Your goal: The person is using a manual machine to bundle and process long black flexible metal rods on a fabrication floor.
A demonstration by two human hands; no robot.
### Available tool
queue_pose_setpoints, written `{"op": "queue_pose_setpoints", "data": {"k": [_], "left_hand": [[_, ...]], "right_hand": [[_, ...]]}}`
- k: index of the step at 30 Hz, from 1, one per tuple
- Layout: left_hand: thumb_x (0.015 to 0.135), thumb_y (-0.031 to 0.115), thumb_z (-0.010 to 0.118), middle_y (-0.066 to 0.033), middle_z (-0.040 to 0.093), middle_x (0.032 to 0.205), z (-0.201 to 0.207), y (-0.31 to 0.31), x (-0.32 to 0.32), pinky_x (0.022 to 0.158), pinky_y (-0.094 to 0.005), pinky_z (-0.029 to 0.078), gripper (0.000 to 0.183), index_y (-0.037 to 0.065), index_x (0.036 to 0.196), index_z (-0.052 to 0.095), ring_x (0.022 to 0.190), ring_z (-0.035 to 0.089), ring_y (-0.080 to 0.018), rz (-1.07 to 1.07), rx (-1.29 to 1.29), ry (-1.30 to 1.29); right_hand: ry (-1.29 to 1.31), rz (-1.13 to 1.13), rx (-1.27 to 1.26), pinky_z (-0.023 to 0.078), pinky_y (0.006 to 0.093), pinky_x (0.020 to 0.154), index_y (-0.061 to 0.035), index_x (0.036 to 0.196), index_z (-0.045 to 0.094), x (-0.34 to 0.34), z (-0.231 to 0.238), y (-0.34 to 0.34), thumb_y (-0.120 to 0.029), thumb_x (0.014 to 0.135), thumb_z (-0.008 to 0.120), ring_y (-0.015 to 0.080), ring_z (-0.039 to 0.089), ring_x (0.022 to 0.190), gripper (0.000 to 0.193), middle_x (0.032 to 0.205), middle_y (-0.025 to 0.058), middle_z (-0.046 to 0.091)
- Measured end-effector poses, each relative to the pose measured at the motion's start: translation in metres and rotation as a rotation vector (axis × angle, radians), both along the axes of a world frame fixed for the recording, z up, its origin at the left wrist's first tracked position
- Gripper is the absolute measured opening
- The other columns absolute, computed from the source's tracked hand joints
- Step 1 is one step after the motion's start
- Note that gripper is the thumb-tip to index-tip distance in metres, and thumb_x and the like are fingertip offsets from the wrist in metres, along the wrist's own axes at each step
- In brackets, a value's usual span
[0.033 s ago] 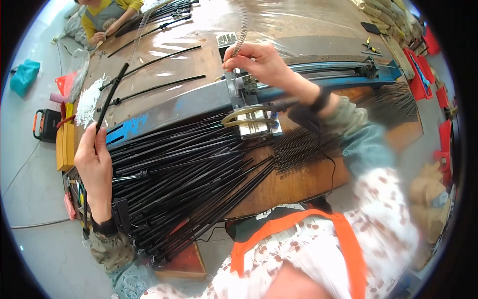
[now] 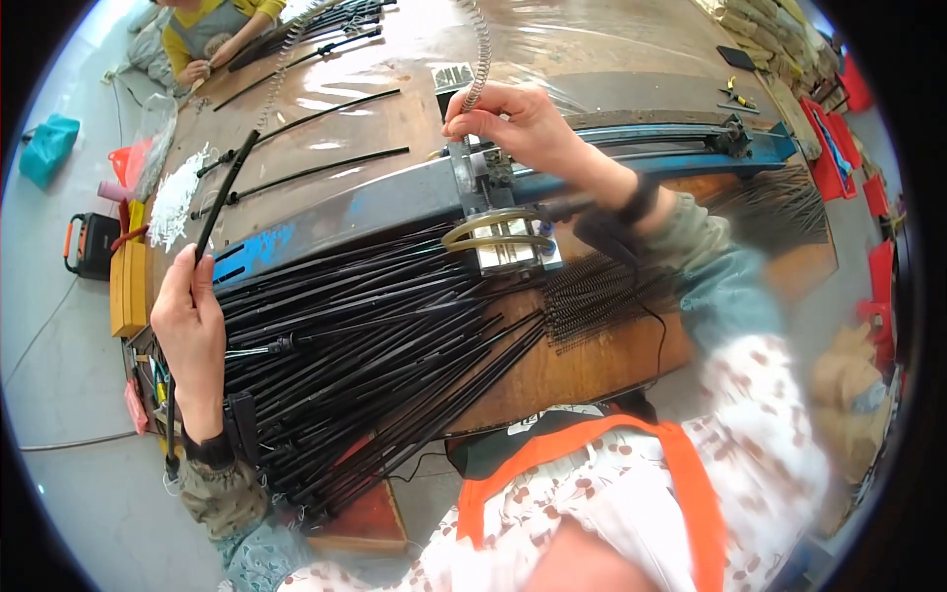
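My left hand (image 2: 189,331) is closed round a thin black rod (image 2: 227,192), which tilts up and to the right from my fingers. My right hand (image 2: 520,123) pinches a long, thin coil spring (image 2: 481,59) above the machine. From there the spring rises past the upper edge of the picture. Further left, a stretch of coil comes down to the rod's upper tip; whether it sits in or on the tip I cannot tell. Below my right hand is a metal clamp block (image 2: 503,252) with yellowish hoses, mounted on a long blue rail (image 2: 365,202).
Many black rods (image 2: 365,335) lie heaped in front of the rail. Dark coil springs (image 2: 592,296) are piled right of them. Small white pieces (image 2: 178,207) lie at the table's left edge, near a yellow box (image 2: 128,286). A person in yellow sleeves (image 2: 187,54) works across the table.
The coil above the rod's tip shows more sharply and has shifted slightly. Both hands stay nearly where they were, with the same holds.
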State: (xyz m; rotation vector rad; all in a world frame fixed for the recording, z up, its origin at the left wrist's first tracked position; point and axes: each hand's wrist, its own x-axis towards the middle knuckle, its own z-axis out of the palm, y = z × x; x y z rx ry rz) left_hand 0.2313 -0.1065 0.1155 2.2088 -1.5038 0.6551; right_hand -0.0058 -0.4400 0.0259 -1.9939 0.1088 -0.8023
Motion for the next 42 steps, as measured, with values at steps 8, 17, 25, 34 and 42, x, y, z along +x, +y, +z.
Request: {"op": "queue_pose_setpoints", "data": {"k": [8, 17, 25, 34, 42], "left_hand": [[0.098, 0.013, 0.063, -0.0205, 0.068, 0.089, -0.019, -0.013, -0.003, 0.064, -0.0321, 0.049, 0.024, -0.006, 0.113, 0.065, 0.069, 0.061, -0.0207, 0.030, -0.023, 0.173], [0.095, 0.013, 0.065, -0.0207, 0.067, 0.090, -0.025, -0.023, 0.014, 0.065, -0.0386, 0.049, 0.021, -0.001, 0.110, 0.066, 0.073, 0.064, -0.0351, -0.038, 0.034, 0.108], [0.090, 0.018, 0.061, -0.0110, 0.067, 0.085, -0.082, -0.142, -0.037, 0.067, -0.0422, 0.055, 0.009, 0.011, 0.095, 0.065, 0.080, 0.068, -0.0313, -0.488, 0.206, 0.056], [0.095, 0.023, 0.059, -0.0158, 0.066, 0.079, -0.111, -0.181, -0.053, 0.069, -0.0457, 0.052, 0.021, 0.004, 0.086, 0.058, 0.082, 0.067, -0.0360, -0.374, 0.401, 0.262], [0.093, 0.019, 0.060, -0.0151, 0.066, 0.081, -0.126, -0.188, -0.056, 0.070, -0.0455, 0.053, 0.021, 0.004, 0.079, 0.058, 0.081, 0.066, -0.0367, -0.543, 0.131, 0.222]], "right_hand": [[0.168, 0.107, -0.216, 0.052, 0.0316, 0.069, -0.0029, 0.100, 0.066, 0.029, 0.007, 0.009, -0.017, 0.094, 0.065, 0.0180, 0.068, 0.076, 0.016, 0.084, 0.0086, 0.071], [0.370, -0.216, -0.781, 0.050, 0.0408, 0.078, -0.0059, 0.098, 0.060, -0.032, -0.012, -0.044, -0.004, 0.086, 0.061, 0.0312, 0.068, 0.080, 0.012, 0.090, 0.0105, 0.071], [0.385, -0.685, -1.257, 0.042, 0.0432, 0.092, -0.0070, 0.089, 0.062, -0.257, -0.023, -0.137, -0.012, 0.091, 0.057, 0.0290, 0.061, 0.087, 0.008, 0.083, 0.0095, 0.064], [0.541, -0.651, -0.949, 0.041, 0.0418, 0.093, -0.0011, 0.099, 0.061, -0.280, -0.069, -0.166, -0.008, 0.093, 0.061, 0.0337, 0.056, 0.098, 0.009, 0.094, 0.0146, 0.063], [0.507, -0.725, -0.865, 0.044, 0.0396, 0.093, -0.0021, 0.106, 0.066, -0.301, -0.070, -0.161, -0.003, 0.091, 0.062, 0.0319, 0.060, 0.107, 0.015, 0.107, 0.0130, 0.067]]}}
